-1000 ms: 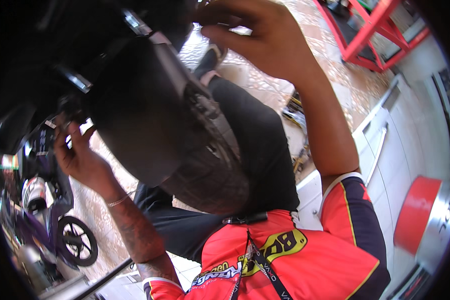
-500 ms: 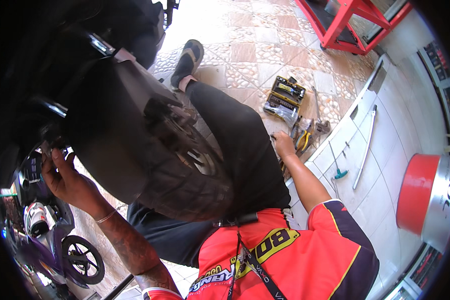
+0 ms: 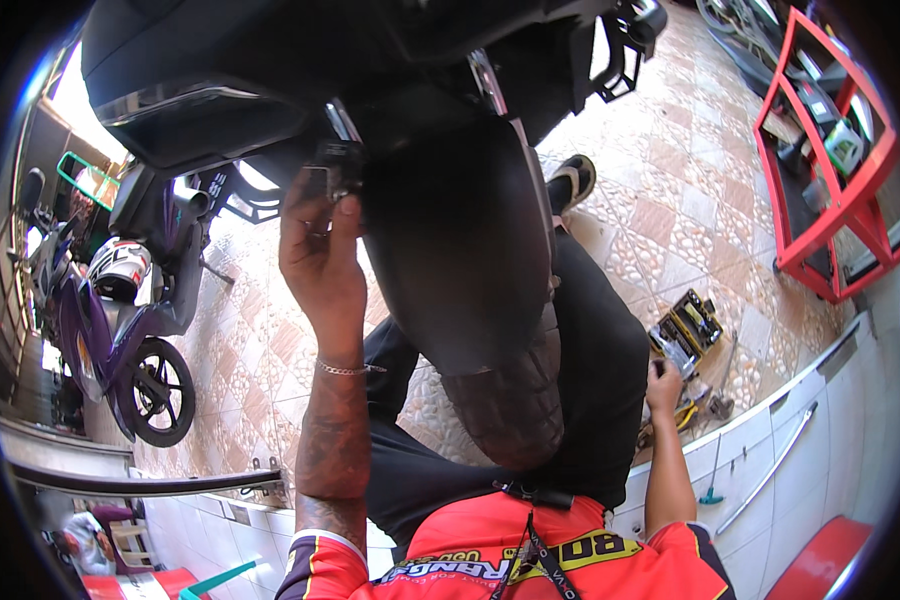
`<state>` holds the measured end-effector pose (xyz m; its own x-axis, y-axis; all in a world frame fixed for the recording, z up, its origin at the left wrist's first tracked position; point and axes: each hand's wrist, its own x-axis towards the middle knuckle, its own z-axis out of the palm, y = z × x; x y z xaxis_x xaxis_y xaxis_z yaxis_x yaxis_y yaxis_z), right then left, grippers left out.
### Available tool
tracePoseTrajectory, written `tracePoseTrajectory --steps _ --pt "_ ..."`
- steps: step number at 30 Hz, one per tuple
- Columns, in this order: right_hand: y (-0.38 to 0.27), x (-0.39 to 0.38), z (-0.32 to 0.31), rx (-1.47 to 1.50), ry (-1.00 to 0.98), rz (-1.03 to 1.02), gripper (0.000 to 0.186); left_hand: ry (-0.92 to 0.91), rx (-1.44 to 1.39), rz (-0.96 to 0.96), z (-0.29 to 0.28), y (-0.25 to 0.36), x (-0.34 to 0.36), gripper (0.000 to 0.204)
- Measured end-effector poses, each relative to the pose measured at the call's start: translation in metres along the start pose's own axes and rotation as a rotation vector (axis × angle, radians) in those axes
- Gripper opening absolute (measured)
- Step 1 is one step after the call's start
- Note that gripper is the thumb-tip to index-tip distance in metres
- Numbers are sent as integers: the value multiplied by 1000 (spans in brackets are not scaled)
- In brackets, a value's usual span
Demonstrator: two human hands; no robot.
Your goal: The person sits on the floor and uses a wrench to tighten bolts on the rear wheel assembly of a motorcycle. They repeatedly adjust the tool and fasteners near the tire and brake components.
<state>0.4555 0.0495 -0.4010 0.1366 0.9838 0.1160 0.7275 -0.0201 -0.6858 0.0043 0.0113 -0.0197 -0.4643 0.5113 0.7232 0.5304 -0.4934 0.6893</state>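
Tiled floor (image 3: 660,180), tyre (image 3: 505,425) partly hidden

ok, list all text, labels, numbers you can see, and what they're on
Wording not copied; locations only.
Red shirt: bold letters on yellow, more lettering beside.
Black lanyard: white letters.
Dark panel, left: white marks, too small to read.
Helmet: markings too small to read.

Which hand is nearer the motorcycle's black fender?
Left. The left hand is close beside the black fender, on its left; the right hand is farther off, lower right.
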Motion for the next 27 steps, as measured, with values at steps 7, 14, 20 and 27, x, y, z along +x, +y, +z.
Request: tracePoseTrajectory --steps 7,14,20,27 --pt "-280 55 -132 830 -33 -391 17 -10 14 11 0 -2 2 12" --pt "-506 49 -141 538 -162 -1406 16 -27 -59 5 -3 0 -1 15" --pt "-550 39 -105 463 -37 -1379 15 -32 -23 -5 -11 -7 -1 19" --pt "-550 28 -100 531 -109 -1101 13 6 -63 20 -6 -9 -1 21"
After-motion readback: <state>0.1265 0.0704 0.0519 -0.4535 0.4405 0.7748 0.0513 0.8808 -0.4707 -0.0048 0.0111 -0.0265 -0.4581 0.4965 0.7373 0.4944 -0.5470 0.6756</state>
